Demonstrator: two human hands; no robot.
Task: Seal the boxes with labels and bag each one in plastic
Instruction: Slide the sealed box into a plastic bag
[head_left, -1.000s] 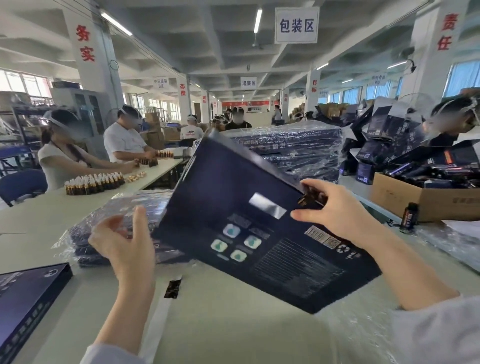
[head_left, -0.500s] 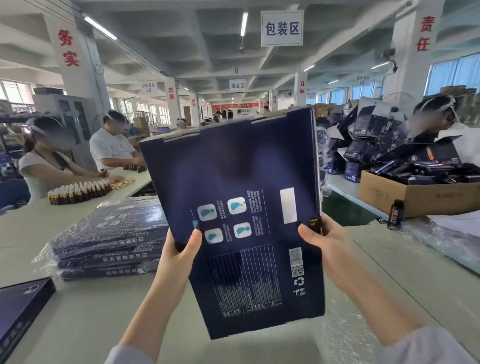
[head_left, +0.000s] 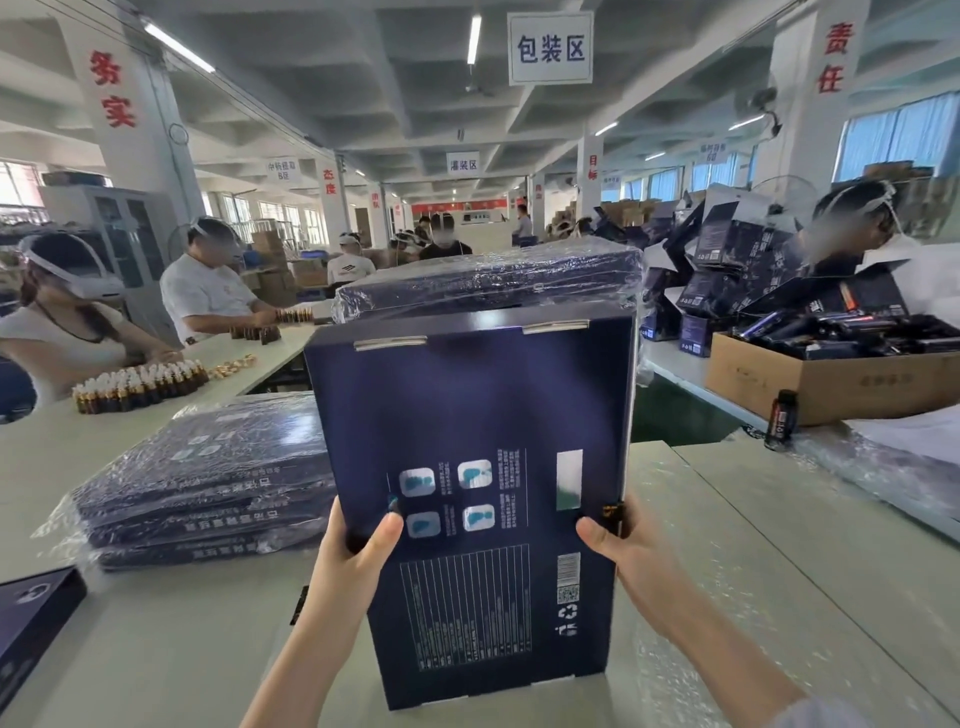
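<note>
A flat dark blue box (head_left: 467, 415) stands upright on the table in front of me, its printed back facing me. My left hand (head_left: 353, 551) grips its left edge, thumb on the printed face. My right hand (head_left: 618, 540) grips its right edge beside a small dark label (head_left: 613, 512) at that edge. Clear plastic bags (head_left: 691, 649) lie flat on the table under and right of the box. A strip of label backing (head_left: 297, 603) shows behind my left wrist.
A stack of plastic-bagged blue boxes (head_left: 208, 483) lies at the left, another bagged stack (head_left: 488, 283) behind the held box. One more blue box (head_left: 31, 618) sits at the far left edge. A cardboard carton (head_left: 810, 376) and small bottle (head_left: 782, 420) stand right. People work around.
The box has swung from lying tilted to standing upright with its short side down. Both hands moved down to grip its lower left and right edges.
</note>
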